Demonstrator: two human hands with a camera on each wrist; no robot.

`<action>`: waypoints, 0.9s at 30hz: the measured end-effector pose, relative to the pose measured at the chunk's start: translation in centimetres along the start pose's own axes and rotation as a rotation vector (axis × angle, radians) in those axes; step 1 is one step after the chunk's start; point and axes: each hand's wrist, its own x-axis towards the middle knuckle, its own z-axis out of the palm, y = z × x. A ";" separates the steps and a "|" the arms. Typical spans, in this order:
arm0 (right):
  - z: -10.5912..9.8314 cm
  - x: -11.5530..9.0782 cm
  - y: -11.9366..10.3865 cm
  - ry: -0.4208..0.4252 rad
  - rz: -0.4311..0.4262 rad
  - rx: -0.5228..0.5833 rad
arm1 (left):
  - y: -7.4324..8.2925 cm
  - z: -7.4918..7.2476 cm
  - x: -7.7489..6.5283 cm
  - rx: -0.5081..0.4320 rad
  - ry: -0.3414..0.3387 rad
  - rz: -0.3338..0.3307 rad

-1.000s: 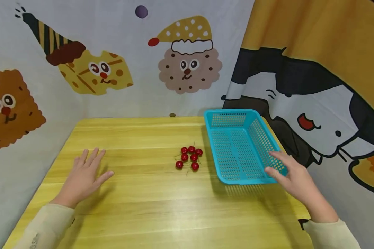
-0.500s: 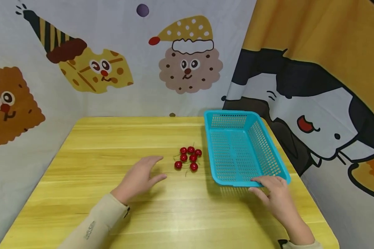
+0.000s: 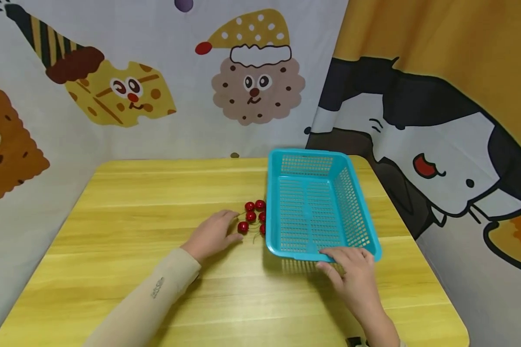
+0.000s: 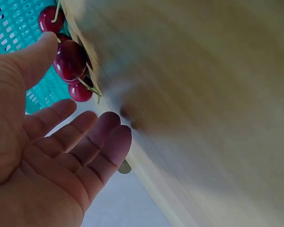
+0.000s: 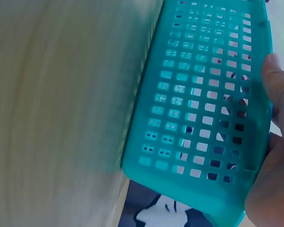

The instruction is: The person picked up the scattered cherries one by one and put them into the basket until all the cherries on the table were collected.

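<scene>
Several red cherries (image 3: 250, 217) with thin stems lie in a cluster on the table. A blue plastic basket (image 3: 306, 212) with perforated walls stands at their right, its left rim overlapping the rightmost cherries in the head view. My right hand (image 3: 351, 274) holds the basket's near rim, fingers over it and thumb outside. In the right wrist view, the thumb of this hand (image 5: 277, 179) lies along the rim. Left of the cherries is my left hand (image 3: 212, 236), fingers extended and thumb apart. The left wrist view has a cherry (image 4: 70, 60) right by its thumb tip; the palm holds nothing.
The wooden table (image 3: 113, 250) ends at a back edge against a white cloth (image 3: 191, 140) printed with cartoon food. A curtain with a cartoon animal (image 3: 451, 144) hangs along the right side.
My left hand has come in from the left to the cherries. My right hand has moved from the basket's right corner to its near rim, and the basket has shifted left toward the cherries.
</scene>
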 end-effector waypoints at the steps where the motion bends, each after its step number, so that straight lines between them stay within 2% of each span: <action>1: 0.2 0.0 -0.3 0.001 -0.007 0.004 | 0.0 0.0 0.1 0.003 -0.002 -0.001; 6: 1.0 0.0 -1.6 0.002 -0.029 0.014 | 0.1 0.2 0.4 0.007 -0.007 0.000; 13: 1.8 0.4 -3.1 0.051 -0.075 0.044 | 0.2 0.3 0.5 0.008 0.009 0.023; 27: 1.9 0.3 -3.7 0.015 -0.055 0.020 | -0.3 0.5 -0.4 0.008 0.031 0.034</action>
